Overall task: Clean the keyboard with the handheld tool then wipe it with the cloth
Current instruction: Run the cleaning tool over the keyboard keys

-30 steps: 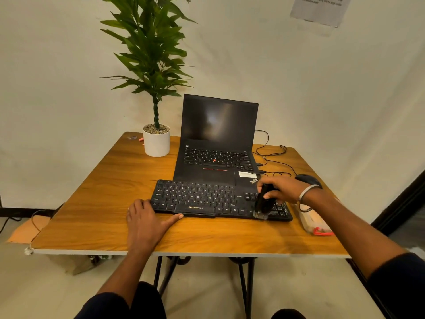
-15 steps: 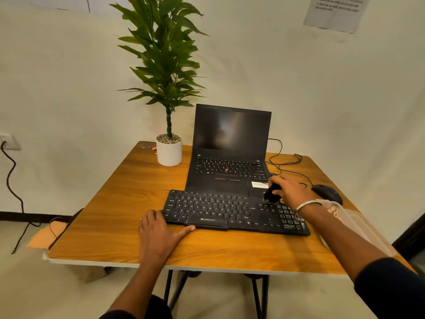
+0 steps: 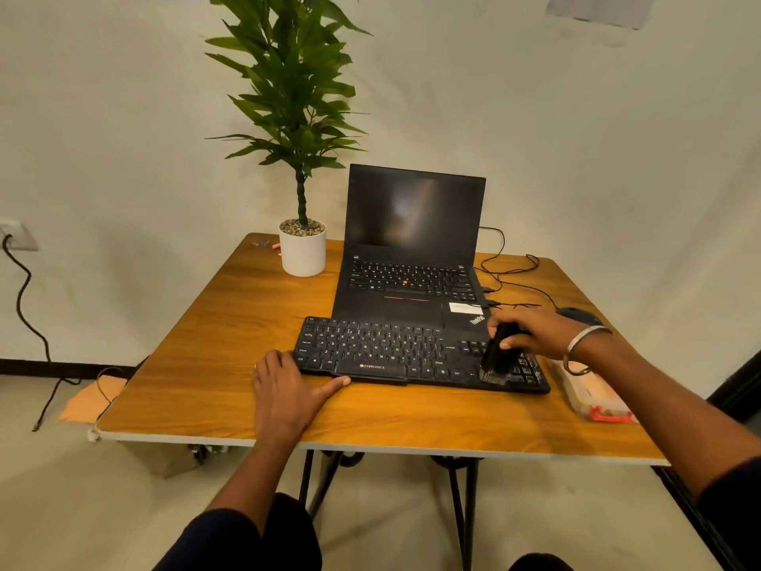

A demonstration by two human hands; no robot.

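Observation:
A black external keyboard (image 3: 387,354) lies on the wooden table (image 3: 230,323) in front of an open black laptop (image 3: 412,257). My right hand (image 3: 531,331) grips a black handheld brush (image 3: 496,358), whose bristles rest on the keys near the keyboard's right front corner. My left hand (image 3: 288,389) lies flat on the table at the keyboard's front left corner, thumb along its front edge. No cloth is clearly visible.
A potted plant in a white pot (image 3: 302,251) stands at the back left of the laptop. A black mouse (image 3: 578,315) and cables (image 3: 510,274) lie at the right rear. A clear plastic case with a red end (image 3: 597,399) sits under my right forearm.
My right hand has drawn the brush from the keyboard's rear right down toward its front right corner. My left hand has stayed put. The camera view shifted.

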